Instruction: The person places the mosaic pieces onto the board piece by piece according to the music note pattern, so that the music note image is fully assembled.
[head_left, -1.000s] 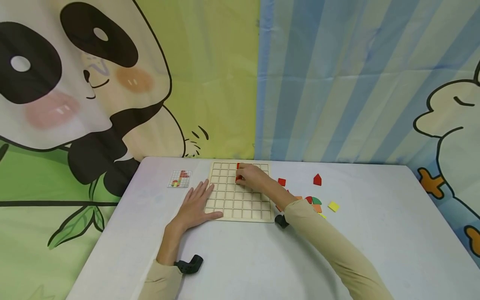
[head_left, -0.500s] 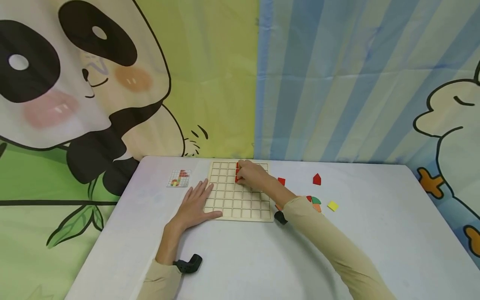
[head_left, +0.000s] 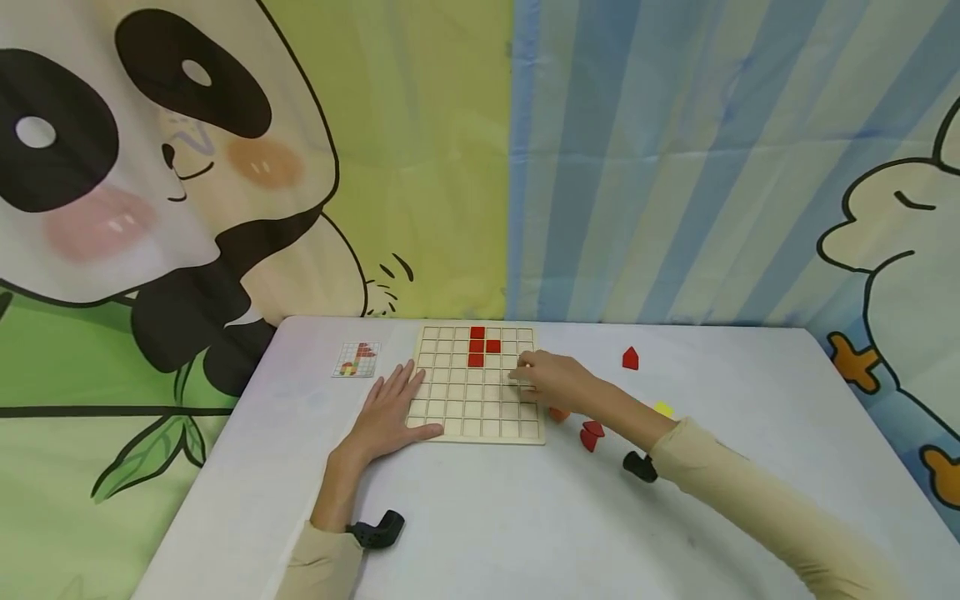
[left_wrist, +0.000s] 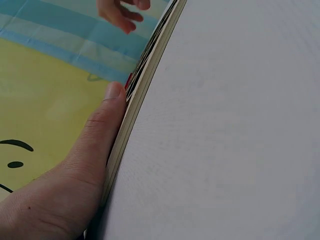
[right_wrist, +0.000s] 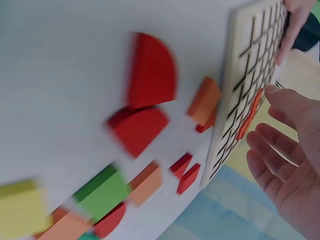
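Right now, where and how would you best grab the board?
Probably by the side edges of the board, a hand from each side: it lies flat, those edges are straight and opposite, and the left hand rests at one.

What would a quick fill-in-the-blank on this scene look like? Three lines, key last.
Red squares fill ____ cells of the board. In the head view, the printed card lies to the board's ____. The right hand, by the board's right edge, holds ____.
Missing words: four; left; nothing.
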